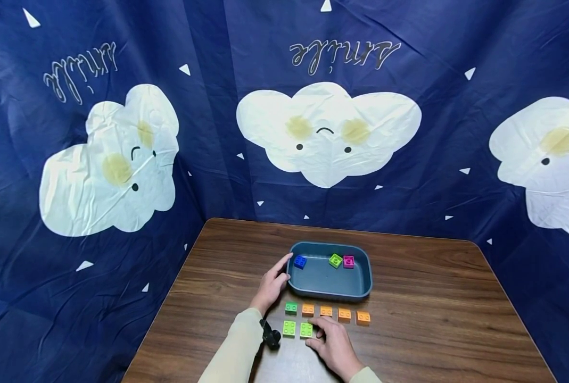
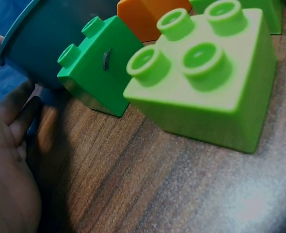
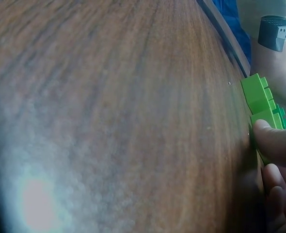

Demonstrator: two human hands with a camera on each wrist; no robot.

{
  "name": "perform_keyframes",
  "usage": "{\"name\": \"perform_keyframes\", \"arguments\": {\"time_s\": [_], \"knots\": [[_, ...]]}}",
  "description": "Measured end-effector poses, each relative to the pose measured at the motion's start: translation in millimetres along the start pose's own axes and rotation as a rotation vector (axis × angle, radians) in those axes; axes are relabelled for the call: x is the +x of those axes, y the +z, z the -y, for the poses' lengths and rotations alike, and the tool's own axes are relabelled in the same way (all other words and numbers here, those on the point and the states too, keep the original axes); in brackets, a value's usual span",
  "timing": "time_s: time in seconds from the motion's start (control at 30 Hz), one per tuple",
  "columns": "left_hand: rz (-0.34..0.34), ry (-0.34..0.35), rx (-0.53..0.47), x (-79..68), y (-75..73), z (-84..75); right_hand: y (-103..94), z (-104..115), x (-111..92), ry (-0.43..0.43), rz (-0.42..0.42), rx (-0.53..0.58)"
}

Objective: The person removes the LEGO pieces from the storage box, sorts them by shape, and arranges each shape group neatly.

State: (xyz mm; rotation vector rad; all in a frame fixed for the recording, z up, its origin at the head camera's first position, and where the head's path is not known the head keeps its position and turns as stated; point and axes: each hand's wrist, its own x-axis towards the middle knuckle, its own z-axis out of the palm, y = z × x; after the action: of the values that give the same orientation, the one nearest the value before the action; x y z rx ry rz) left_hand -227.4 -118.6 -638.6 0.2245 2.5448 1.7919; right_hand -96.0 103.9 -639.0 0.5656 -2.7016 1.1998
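My left hand (image 1: 271,285) rests its spread fingers against the left side of a dark blue-teal tray (image 1: 329,294). Between the thumb and fingers of my right hand (image 1: 334,344) is a lime-green four-stud toy brick (image 1: 306,330), pinched at its front and back on the table. Just left of it stands a second lime-green brick (image 2: 196,92). Behind these runs a row: a green two-stud brick (image 2: 102,68) and several orange two-stud bricks (image 1: 344,314). The right fingertips partly cover the view towards the orange row.
Inside the tray lie a blue brick (image 1: 300,261), a lime-green brick (image 1: 335,260) and a magenta brick (image 1: 348,261). The brown wooden table (image 1: 423,298) stretches to both sides. A dark blue cloth (image 1: 212,159) with clouds hangs behind its edges.
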Motion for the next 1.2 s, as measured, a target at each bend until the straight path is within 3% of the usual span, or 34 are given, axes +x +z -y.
{"name": "perform_keyframes", "arguments": {"time_s": [0.27, 0.67, 0.9, 1.03, 1.2], "knots": [[0.001, 0.010, 0.001, 0.3, 0.1, 0.7, -3.4, -0.9, -0.8, 0.021, 0.024, 0.036], [0.026, -0.018, -0.027, 0.4, -1.1, -1.6, -11.4, 1.7, -4.8, 0.021, -0.006, 0.100], [0.017, -0.011, -0.013, 0.4, -1.5, -0.5, -29.8, 15.0, 0.7, 0.032, -0.012, 0.097], [0.021, -0.006, -0.028, 1.0, -1.6, -0.8, -44.8, 22.1, 9.5, -0.006, -0.074, 0.065], [0.027, -0.015, -0.029, 0.9, -1.0, 0.2, -63.8, 21.9, 23.9, -0.115, -0.212, -0.018]]}}
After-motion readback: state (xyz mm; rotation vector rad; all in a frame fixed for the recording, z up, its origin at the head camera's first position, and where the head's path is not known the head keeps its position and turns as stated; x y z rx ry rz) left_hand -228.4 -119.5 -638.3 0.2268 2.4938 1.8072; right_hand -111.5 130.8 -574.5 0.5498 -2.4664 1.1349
